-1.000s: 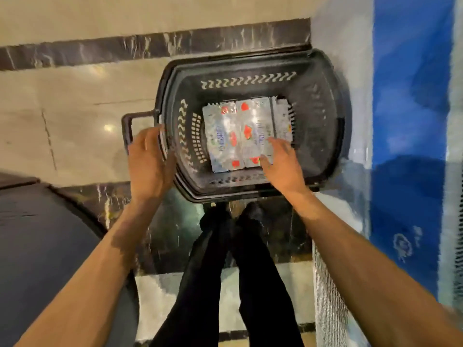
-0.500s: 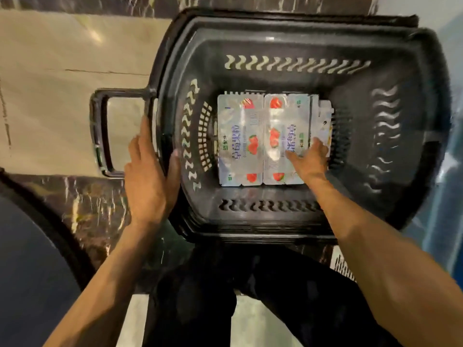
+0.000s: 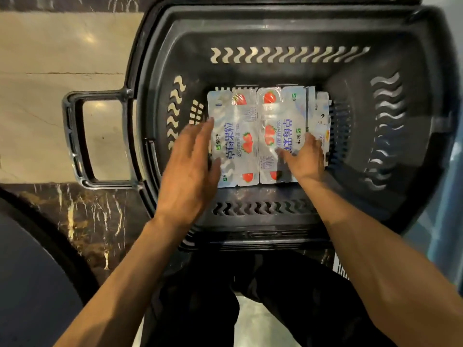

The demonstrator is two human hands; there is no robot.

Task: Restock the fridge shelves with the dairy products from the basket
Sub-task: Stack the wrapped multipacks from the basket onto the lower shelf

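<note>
A black plastic basket [image 3: 413,136] stands on the floor below me. On its bottom lie two silver yogurt multipacks with strawberry pictures, side by side: the left pack [image 3: 234,131] and the right pack [image 3: 280,116]. A further pack [image 3: 322,108] stands on edge at their right. My left hand [image 3: 190,169] hovers inside the basket over the left pack's left edge, fingers spread, holding nothing. My right hand [image 3: 304,159] rests on the right pack's right side, fingers curled at its edge; a firm grip cannot be made out.
The basket's handle [image 3: 75,139] sticks out to the left over beige floor tiles. A dark marble strip [image 3: 82,211] runs beside it. A dark rounded object [image 3: 30,284] fills the lower left. My dark trousers [image 3: 220,296] are below the basket.
My left hand left the basket's left rim and moved inside, over the left pack. My right hand stayed on the right pack. The view has closed in on the basket.
</note>
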